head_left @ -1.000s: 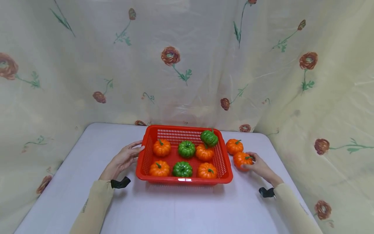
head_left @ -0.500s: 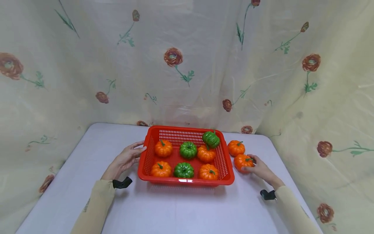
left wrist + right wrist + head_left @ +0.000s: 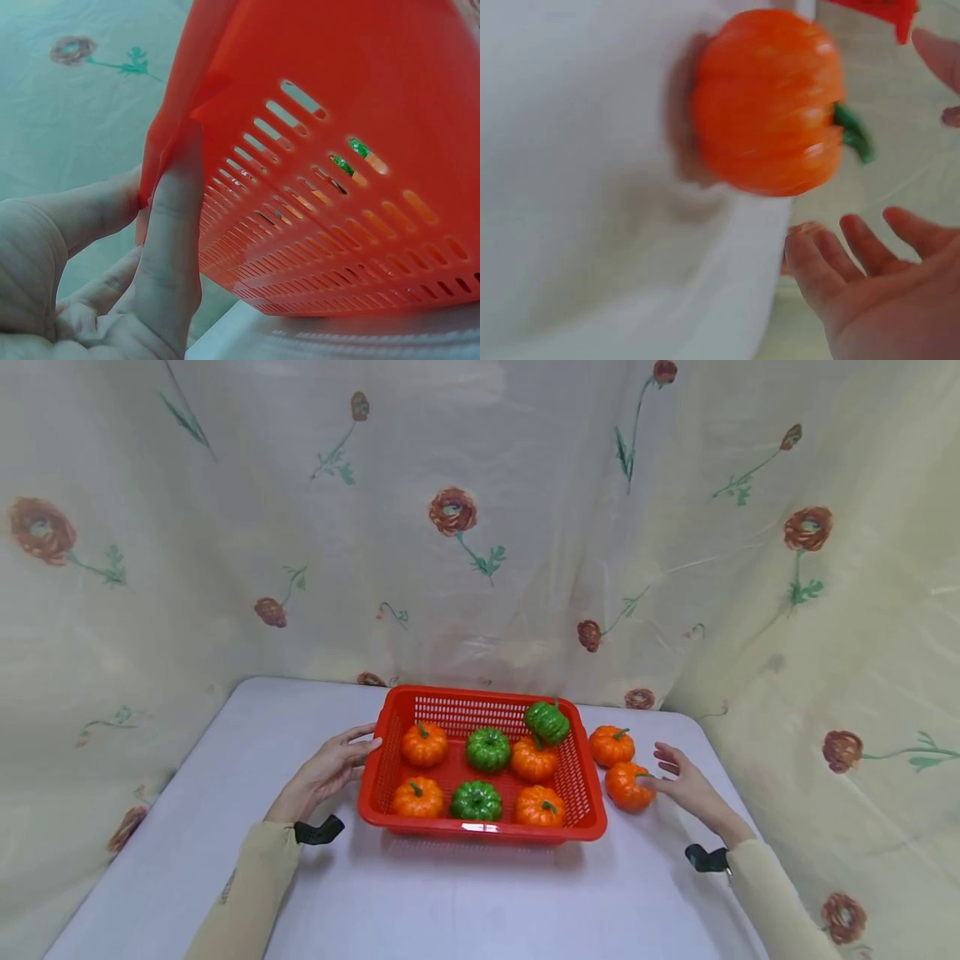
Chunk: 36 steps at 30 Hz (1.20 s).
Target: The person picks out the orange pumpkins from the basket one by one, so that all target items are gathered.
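Observation:
A red plastic basket (image 3: 480, 828) holds orange and green toy pumpkins, with one green pumpkin (image 3: 547, 722) lying tilted on top of an orange one. At its left side, my left hand (image 3: 324, 774) pinches the rim between thumb and fingers; the left wrist view shows the rim (image 3: 166, 120) between them. Right of the basket, two orange pumpkins sit on the table: a rear one (image 3: 611, 746) and a front one (image 3: 628, 787). My right hand (image 3: 692, 789) is just right of the front pumpkin (image 3: 769, 105), fingers spread and apart from it in the right wrist view.
The white table (image 3: 450, 902) extends in front of the basket and to both sides. A flower-printed curtain (image 3: 480, 635) hangs behind the table and along its sides.
My right hand has let go of the front orange pumpkin and drawn back to the right, its fingers opening. My left hand stays on the basket rim. The head view has shifted slightly.

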Tool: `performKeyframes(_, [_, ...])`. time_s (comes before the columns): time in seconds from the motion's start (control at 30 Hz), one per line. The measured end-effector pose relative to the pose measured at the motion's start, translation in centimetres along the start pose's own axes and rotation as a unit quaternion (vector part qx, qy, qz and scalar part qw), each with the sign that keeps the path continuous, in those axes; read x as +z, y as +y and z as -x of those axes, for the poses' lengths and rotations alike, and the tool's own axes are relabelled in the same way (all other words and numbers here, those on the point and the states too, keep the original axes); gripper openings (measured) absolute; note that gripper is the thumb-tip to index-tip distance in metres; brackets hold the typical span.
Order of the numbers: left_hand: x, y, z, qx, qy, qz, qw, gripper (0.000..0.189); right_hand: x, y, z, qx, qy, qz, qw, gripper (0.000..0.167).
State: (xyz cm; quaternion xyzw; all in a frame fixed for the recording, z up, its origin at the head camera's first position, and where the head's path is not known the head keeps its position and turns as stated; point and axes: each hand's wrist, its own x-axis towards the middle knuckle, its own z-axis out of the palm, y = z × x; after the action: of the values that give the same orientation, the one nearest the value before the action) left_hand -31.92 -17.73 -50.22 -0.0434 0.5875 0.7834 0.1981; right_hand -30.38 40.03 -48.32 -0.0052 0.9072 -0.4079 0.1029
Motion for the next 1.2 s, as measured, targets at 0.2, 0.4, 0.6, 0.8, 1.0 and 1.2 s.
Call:
performKeyframes(0.2, [-0.1,-0.2,0.0,0.011,-0.015,0.001,0.9998,0.069,-0.6,-3.4,0.3,-0.043,0.04,0.005,0.9983,0.091])
performKeyframes(0.4, [-0.5,-0.2,-0.3,0.009,-0.015,0.0,0.9999,0.069,0.6,-9.2,1.0,-0.101,0.037,-0.009,0.9942,0.083])
performKeyframes(0.6, [-0.1,-0.1,0.0,0.01,-0.014,0.006,0.9998,0.07,3.4,-13.3,-0.5,-0.15,-0.012,-0.05,0.9874,0.079])
performKeyframes(0.8, [-0.2,-0.1,0.0,0.009,-0.011,0.004,0.9999,0.071,6.8,-17.8,-2.1,-0.172,-0.068,-0.09,0.9787,0.081])
performKeyframes(1.0, [-0.3,-0.3,-0.1,0.011,-0.007,-0.003,0.9999,0.072,10.9,-20.5,-4.1,-0.183,-0.091,-0.057,0.9772,0.084])
performKeyframes(1.2, [-0.2,-0.2,-0.3,0.008,-0.008,-0.002,0.9999,0.07,14.8,-21.6,-5.5,-0.162,-0.15,-0.035,0.9747,0.088])
